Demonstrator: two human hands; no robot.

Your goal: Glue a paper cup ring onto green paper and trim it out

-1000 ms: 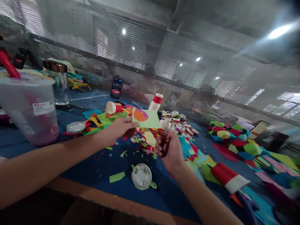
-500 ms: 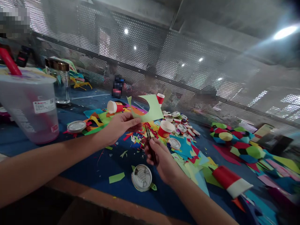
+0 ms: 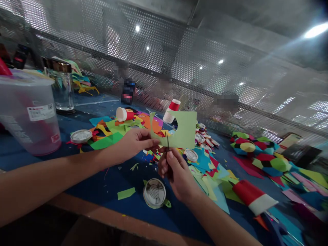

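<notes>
My left hand (image 3: 144, 139) pinches the lower left edge of a light green sheet of paper (image 3: 186, 131), which has a rounded piece cut out of its upper side. In my right hand (image 3: 175, 169) is a pair of scissors (image 3: 167, 141), its blades pointing up at the lower edge of the sheet. Most of the handles are hidden in my fingers. Below the hands lies a round white lid (image 3: 154, 193) with a drawing on it and green paper showing under its edge. A green paper scrap (image 3: 126, 193) lies to its left.
A plastic drink cup (image 3: 30, 112) and a glass jar (image 3: 60, 87) stand at the left. Red-and-white paper cups (image 3: 124, 114), coloured scraps and several lids cover the middle. Right are patchwork paper shapes (image 3: 271, 164) and another red-and-white cup (image 3: 252, 196). A perforated metal screen (image 3: 153, 41) rises behind.
The green sheet has moved right and slightly down, turning flatter to my view. My right hand has brought the scissors up to it, and the blades now overlap its lower edge.
</notes>
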